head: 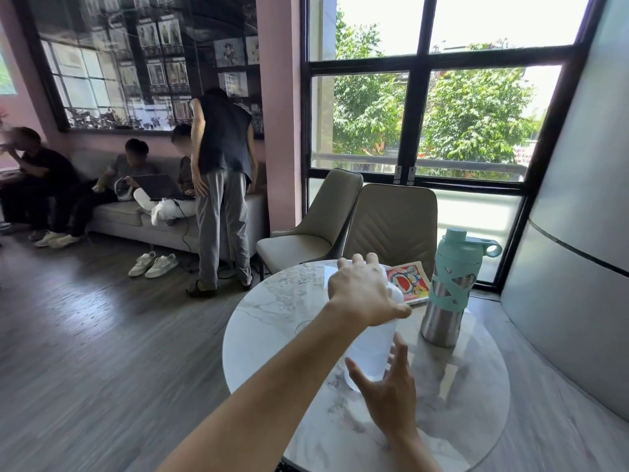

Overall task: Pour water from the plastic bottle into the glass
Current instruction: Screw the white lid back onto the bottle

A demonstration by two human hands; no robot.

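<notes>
A clear plastic bottle (pixel 371 350) with water in it stands tilted on the round marble table (pixel 272 321). My left hand (pixel 364 289) reaches across from the lower left and is closed over the bottle's top. My right hand (pixel 388 391) is at the bottle's lower part, thumb and fingers spread on either side of it; I cannot tell whether they touch it. A faint curved rim (pixel 302 326) just left of my left forearm may be the glass; the arm hides most of it.
A steel flask with a teal sleeve and lid (pixel 446 294) stands right of the bottle. A comic book (pixel 410 279) lies behind my left hand. Two beige chairs (pixel 391 219) face the far side. A person (pixel 221 185) stands by the sofa, others sit there.
</notes>
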